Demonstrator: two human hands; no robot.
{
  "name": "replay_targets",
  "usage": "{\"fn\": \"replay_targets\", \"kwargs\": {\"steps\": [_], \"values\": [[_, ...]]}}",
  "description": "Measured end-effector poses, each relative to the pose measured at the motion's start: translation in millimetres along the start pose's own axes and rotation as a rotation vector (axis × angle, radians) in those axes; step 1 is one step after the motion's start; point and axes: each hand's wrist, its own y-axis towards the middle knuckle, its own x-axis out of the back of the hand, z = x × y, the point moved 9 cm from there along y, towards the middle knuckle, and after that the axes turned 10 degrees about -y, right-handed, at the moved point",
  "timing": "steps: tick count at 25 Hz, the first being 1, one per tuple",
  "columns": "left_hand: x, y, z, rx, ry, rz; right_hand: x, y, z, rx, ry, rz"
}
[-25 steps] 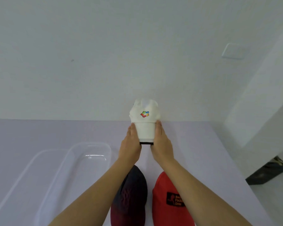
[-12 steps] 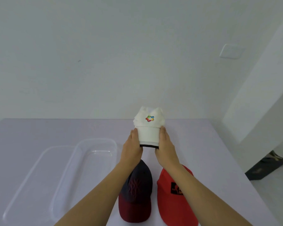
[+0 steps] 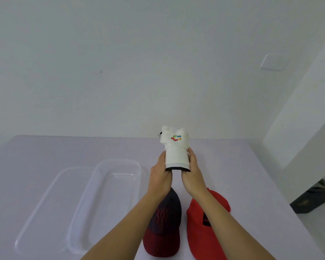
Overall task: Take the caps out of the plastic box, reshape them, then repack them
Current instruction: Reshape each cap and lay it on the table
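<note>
I hold a white cap [image 3: 175, 149] with a small coloured logo up above the table, its brim curved downward between my palms. My left hand [image 3: 159, 174] grips the brim's left side and my right hand [image 3: 192, 173] grips its right side. The cap's crown is crumpled at the top. A dark navy cap with a maroon brim [image 3: 164, 224] lies on the table under my left forearm. Beside it on the right lies a red cap [image 3: 201, 229], partly hidden by my right forearm. The clear plastic box [image 3: 109, 199] stands to the left with nothing in it.
The box's clear lid [image 3: 45, 203] lies flat left of the box. The pale purple table [image 3: 242, 175] ends at a right edge by a white wall corner, with a dark object on the floor [image 3: 315, 199] beyond it. A white wall stands behind.
The view has shifted, so the caps and box sit further up and right in frame. My hands still grip the white cap's brim and have tilted the cap slightly to the right.
</note>
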Motion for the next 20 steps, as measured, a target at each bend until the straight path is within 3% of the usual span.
{"fn": "replay_targets", "kwargs": {"steps": [4,10,13,16,20], "values": [[16,-6,12,-0.071,0.169,0.015,6,-3,-4,0.098,-0.283,0.047],[34,-9,33,-0.075,0.194,-0.003,12,-9,-1,0.139,-0.19,-0.01],[41,-8,33,-0.065,0.135,-0.004,4,-12,-3,0.12,-0.288,0.025],[35,-15,29,-0.12,0.322,0.019,4,-13,-9,0.05,-0.445,0.084],[19,-28,13,-0.348,0.548,0.031,-8,-25,8,0.162,-0.541,0.094]]}}
